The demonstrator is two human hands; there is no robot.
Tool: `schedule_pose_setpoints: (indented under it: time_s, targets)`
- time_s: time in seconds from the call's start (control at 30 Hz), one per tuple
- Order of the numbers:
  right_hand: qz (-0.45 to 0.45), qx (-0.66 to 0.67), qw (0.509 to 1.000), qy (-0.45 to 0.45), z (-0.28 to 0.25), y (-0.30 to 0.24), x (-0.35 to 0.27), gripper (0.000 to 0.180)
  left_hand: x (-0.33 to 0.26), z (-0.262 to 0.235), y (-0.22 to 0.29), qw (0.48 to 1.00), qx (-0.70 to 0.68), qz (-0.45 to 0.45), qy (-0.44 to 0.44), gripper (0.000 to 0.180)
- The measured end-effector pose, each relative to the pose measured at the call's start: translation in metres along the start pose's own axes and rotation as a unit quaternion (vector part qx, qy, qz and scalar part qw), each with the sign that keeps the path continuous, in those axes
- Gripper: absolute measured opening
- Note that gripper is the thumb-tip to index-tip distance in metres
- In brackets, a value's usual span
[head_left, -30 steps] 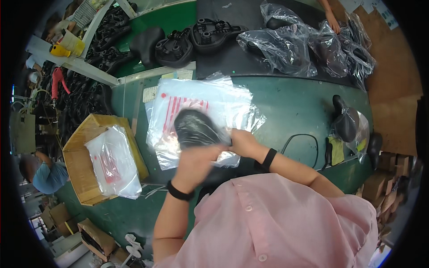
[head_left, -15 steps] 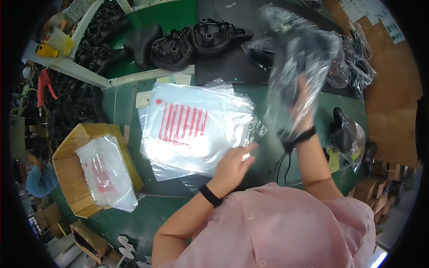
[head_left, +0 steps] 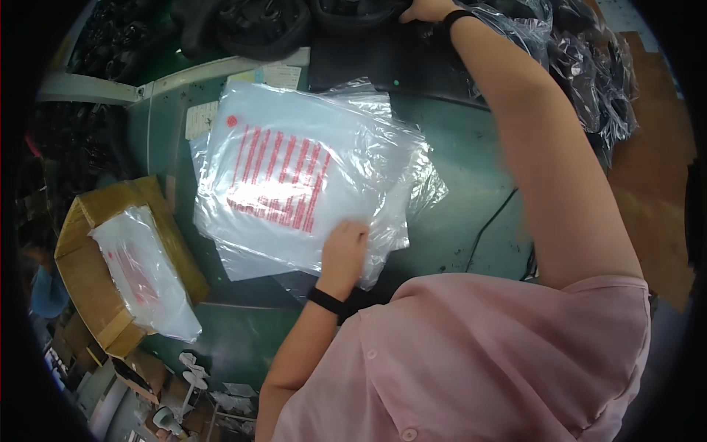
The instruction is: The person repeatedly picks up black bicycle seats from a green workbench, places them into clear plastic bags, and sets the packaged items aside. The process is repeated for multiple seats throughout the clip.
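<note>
My left hand (head_left: 344, 254) rests low on a stack of clear plastic bags (head_left: 280, 177) printed in red, its fingers curled closed on the top bag near the right-hand side. At the far edge of the view my right hand (head_left: 429, 10) reaches out and closes on the narrow nose of a black bicycle saddle (head_left: 359, 16). Most of that saddle is cut off by the picture's upper rim. Just left of it lies another upturned black saddle (head_left: 264, 28), its underside showing.
Saddles wrapped in clear plastic (head_left: 585, 81) are heaped at the far right. On the left an open cardboard box (head_left: 96, 210) holds more printed bags. A pale metal rail (head_left: 221, 71) runs along the back left, and a black cord (head_left: 490, 228) lies on the green table (head_left: 456, 162).
The bagged saddle has left my right hand, which has gone farther away to an unwrapped saddle. My left hand has moved onto the bags and curled its fingers. The whole view has shifted.
</note>
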State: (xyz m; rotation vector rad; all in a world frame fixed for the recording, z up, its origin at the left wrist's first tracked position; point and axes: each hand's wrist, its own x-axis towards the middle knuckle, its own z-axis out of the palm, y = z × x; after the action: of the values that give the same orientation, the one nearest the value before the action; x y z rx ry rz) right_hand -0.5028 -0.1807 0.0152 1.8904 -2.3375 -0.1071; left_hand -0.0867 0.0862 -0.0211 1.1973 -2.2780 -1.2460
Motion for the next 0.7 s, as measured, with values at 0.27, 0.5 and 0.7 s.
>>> schedule_pose_setpoints:
  time_s: [0.27,0.5,0.7]
  targets:
    - [0.061,0.375,0.896,-0.229,-0.049,-0.017,-0.097,0.075,0.008,-0.019,-0.006,0.950,-0.248,-0.186,0.016,0.022]
    - [0.106,0.735,0.633,-0.217,-0.086,-0.047,-0.213,0.059,0.015,-0.028,-0.006,0.917,-0.345,-0.198,-0.034,0.012]
    - [0.072,0.703,0.701,-0.096,-0.118,-0.099,-0.351,0.094,0.019,-0.036,0.010,0.866,-0.462,-0.193,-0.007,0.009]
